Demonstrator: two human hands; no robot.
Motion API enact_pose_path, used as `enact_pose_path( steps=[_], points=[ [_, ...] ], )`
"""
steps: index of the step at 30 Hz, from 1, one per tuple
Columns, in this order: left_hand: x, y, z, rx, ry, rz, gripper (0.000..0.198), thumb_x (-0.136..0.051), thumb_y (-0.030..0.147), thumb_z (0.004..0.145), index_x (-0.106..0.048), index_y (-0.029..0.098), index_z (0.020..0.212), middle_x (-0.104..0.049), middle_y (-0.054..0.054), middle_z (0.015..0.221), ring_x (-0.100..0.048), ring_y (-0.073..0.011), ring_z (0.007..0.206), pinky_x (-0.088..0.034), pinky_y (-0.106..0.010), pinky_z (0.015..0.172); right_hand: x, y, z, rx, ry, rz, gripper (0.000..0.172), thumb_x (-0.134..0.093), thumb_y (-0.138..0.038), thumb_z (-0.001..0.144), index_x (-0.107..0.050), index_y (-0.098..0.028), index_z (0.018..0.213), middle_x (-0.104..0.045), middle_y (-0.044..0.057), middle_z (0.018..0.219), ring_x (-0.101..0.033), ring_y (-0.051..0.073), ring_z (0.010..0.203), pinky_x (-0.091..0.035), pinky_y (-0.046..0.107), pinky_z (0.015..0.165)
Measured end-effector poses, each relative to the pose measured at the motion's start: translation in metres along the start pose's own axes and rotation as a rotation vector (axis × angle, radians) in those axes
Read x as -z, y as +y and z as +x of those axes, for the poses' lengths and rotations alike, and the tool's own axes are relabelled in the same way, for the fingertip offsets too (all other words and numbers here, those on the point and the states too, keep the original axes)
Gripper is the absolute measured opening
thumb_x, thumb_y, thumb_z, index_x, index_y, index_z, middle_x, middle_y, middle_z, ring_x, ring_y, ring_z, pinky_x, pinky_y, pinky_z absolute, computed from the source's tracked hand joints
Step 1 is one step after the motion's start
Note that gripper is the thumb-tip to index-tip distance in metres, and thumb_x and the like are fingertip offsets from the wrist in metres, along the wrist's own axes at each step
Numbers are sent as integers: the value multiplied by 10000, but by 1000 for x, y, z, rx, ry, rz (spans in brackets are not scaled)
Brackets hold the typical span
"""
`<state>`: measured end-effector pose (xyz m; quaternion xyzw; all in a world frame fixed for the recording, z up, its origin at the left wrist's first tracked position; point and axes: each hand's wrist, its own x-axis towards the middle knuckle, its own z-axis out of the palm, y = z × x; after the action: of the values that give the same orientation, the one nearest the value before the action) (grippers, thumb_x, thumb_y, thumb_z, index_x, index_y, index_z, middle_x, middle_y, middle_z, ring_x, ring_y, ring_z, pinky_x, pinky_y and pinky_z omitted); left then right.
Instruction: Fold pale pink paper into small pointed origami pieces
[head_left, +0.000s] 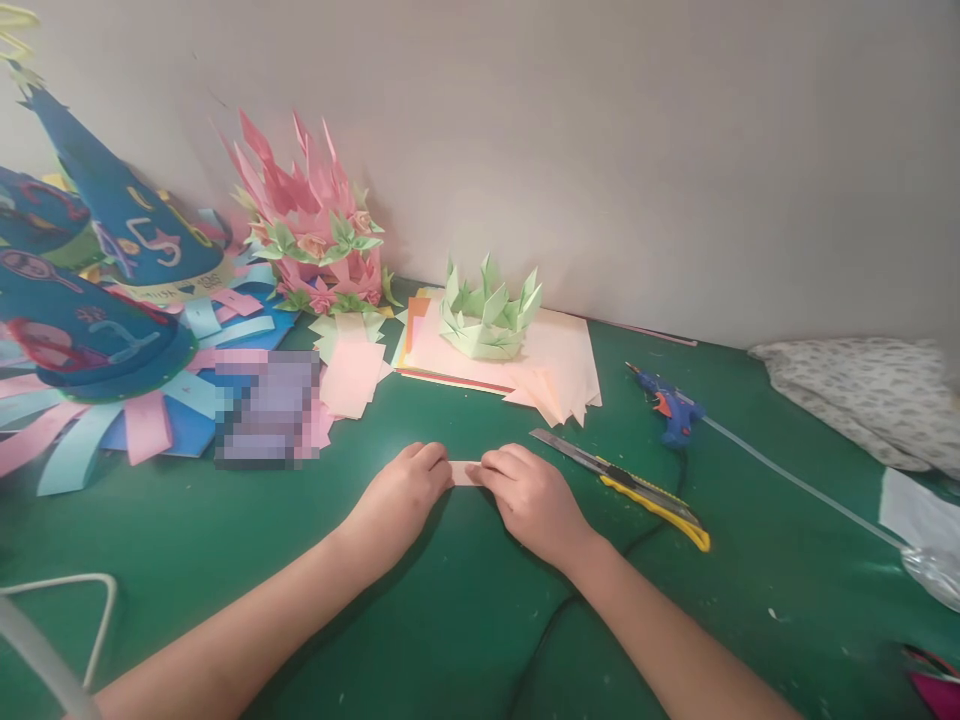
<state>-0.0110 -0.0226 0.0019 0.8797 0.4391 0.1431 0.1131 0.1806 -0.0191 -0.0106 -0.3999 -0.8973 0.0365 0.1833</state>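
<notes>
Folding or creasing looks to be the step in hand: low in the centre of the frame, the left hand (405, 500) and right hand (536, 505) each pinch an end of a pale pink paper strip (466, 474). The next move probably calls for even fingertip pressure along it. At upper left, a blue cone hat (105, 180) bears a pale "S"; its band's lettering is too small to read.

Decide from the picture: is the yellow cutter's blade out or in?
Out: a length of bare blade shows beyond the front end of the yellow cutter.
</notes>
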Motion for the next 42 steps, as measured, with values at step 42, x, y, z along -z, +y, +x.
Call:
enact_pose_path(
  steps=[42],
  points=[
    [-1, -2, -3, 108, 69, 53, 256, -414, 231, 876, -582, 137, 707, -544, -55, 722, -511, -175, 673, -458, -325, 640, 7, -7, 4, -61, 26, 172, 170, -458, -182, 885, -623, -195, 923, -626, 57, 897, -555, 194, 893, -478, 353, 780]
  ],
)
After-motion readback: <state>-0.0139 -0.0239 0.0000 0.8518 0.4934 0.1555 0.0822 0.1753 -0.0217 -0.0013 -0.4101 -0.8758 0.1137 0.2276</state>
